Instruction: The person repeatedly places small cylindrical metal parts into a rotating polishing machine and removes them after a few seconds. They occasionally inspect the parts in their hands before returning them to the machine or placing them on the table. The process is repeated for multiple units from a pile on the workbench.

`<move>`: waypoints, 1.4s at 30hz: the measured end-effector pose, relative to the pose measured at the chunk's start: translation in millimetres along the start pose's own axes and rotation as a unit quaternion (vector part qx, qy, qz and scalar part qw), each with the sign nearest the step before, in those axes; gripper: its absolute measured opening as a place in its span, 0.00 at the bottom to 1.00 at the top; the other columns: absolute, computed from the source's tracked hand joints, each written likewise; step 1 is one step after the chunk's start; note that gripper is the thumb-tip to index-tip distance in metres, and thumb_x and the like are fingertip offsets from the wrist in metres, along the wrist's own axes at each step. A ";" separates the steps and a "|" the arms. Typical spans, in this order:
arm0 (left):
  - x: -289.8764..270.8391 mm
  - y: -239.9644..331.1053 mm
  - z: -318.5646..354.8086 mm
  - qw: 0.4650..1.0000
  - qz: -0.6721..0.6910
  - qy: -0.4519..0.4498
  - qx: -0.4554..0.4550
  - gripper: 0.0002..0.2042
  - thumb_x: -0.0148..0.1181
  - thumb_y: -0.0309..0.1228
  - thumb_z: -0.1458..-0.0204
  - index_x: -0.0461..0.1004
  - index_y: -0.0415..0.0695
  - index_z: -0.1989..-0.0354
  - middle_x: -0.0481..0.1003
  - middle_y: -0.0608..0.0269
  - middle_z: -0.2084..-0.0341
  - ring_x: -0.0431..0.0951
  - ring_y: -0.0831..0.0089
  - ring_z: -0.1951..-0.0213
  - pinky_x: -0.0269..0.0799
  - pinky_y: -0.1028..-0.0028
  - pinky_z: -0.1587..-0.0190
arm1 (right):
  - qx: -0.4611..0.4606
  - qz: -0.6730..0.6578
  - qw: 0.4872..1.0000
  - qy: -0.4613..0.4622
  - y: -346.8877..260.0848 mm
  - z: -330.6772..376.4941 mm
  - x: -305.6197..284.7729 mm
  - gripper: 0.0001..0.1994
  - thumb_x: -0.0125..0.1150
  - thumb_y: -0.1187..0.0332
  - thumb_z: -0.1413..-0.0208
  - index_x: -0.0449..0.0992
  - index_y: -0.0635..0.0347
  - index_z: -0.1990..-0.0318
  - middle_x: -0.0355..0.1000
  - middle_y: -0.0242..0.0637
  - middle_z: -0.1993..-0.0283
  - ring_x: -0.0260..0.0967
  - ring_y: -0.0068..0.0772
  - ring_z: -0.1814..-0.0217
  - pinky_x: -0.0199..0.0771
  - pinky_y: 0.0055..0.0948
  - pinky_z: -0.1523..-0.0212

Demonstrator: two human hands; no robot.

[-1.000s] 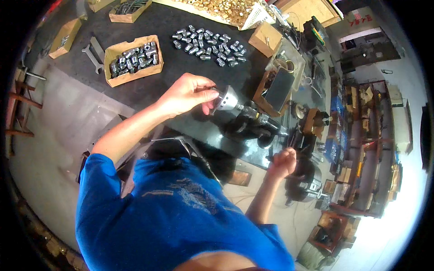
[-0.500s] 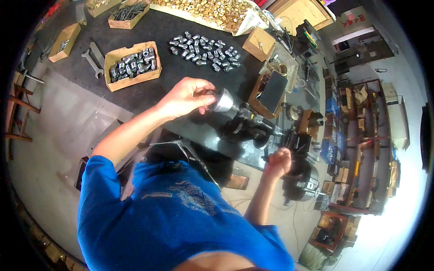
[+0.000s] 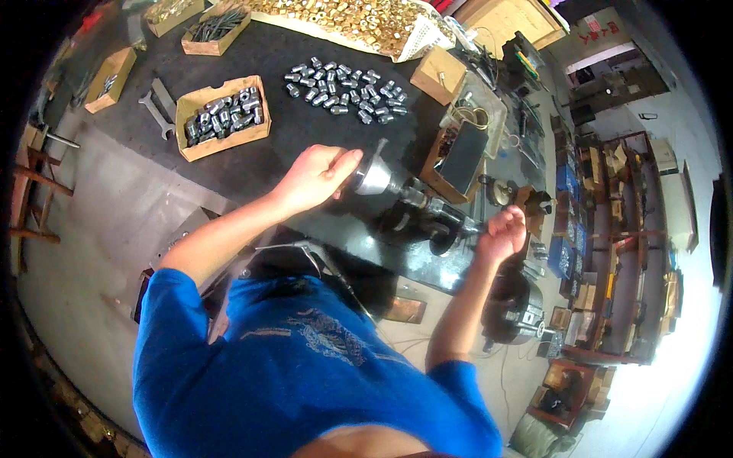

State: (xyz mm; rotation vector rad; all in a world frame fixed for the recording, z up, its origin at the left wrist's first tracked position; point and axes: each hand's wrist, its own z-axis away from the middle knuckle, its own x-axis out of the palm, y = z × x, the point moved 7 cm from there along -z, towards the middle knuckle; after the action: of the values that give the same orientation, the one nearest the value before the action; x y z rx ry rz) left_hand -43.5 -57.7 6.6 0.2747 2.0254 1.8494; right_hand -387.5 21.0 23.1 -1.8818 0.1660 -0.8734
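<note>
A small bench machine with a dark spindle (image 3: 416, 197) lies across the bench edge in front of me. At its left end sits a silver cone-shaped chuck (image 3: 376, 177). My left hand (image 3: 317, 177) is closed at the chuck's face, thumb on top; what its fingers pinch is hidden. A thin metal piece (image 3: 382, 145) sticks up beside the chuck. At the machine's right end my right hand (image 3: 504, 235) makes a fist around a lever handle, mostly covered by the fingers. Beyond the chuck lies a loose group of silver threaded metal fittings (image 3: 343, 90).
A cardboard box of similar fittings (image 3: 259, 136) stands at left, beside a wrench (image 3: 156, 114). Brass parts (image 3: 343, 19) fill a tray at the back. A dark phone-like slab (image 3: 463, 156) rests on a box behind the machine. A round dark motor (image 3: 508, 309) is at right.
My right hand has moved away from my body and slightly right, raised in the picture. My left hand stays at the chuck, its thumb shifted slightly; the thin piece beside it now shows.
</note>
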 end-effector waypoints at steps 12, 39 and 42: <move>4.4 0.6 0.8 0.994 -0.083 0.027 0.070 0.19 0.42 0.40 0.44 0.63 0.39 0.82 0.63 0.68 0.90 0.64 0.81 0.85 0.60 0.78 0.81 | -0.031 0.224 0.970 0.090 73.5 26.4 -57.9 0.09 0.46 0.67 0.50 0.69 0.63 0.73 0.63 0.28 0.78 0.57 0.19 0.81 0.56 0.16 0.79; 4.6 -0.2 0.6 0.992 -0.080 0.052 0.076 0.17 0.48 0.39 0.49 0.66 0.36 0.80 0.65 0.46 0.86 0.67 0.52 0.81 0.61 0.65 0.78 | 0.094 0.023 0.991 0.090 48.9 89.4 -66.2 0.08 0.44 0.68 0.50 0.67 0.61 0.73 0.55 0.26 0.86 0.44 0.15 0.88 0.41 0.16 0.88; 4.3 1.2 1.8 0.993 -0.076 0.055 0.075 0.17 0.48 0.39 0.49 0.66 0.36 0.80 0.64 0.46 0.86 0.66 0.52 0.81 0.60 0.65 0.78 | 0.085 0.021 0.993 0.083 47.9 89.8 -64.5 0.08 0.44 0.68 0.50 0.67 0.61 0.73 0.55 0.26 0.86 0.44 0.15 0.88 0.41 0.16 0.88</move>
State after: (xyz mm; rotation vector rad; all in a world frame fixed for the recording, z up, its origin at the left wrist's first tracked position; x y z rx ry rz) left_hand -46.8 -54.2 7.1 0.0576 2.1993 1.6566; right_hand -365.0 95.0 -69.4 -1.6420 0.2250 -0.9840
